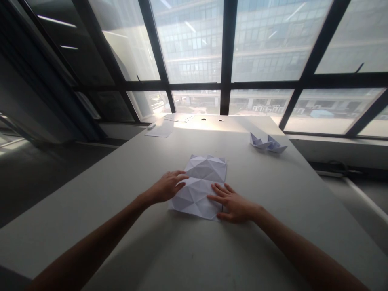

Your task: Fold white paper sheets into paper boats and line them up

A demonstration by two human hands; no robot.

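A white sheet of paper [202, 178], creased into many triangles, lies flat on the grey table [121, 202] in front of me. My left hand [168, 186] rests on the sheet's left edge with its fingers stretched out flat. My right hand [232, 202] lies flat on the sheet's near right corner, fingers spread and pointing left. Neither hand holds anything.
Two folded paper boats [267, 144] sit at the table's far right. Loose flat sheets [160, 130] and a small white object [151, 126] lie at the far left by the window. Two round holes [203, 119] mark the table's far end. Large windows stand behind.
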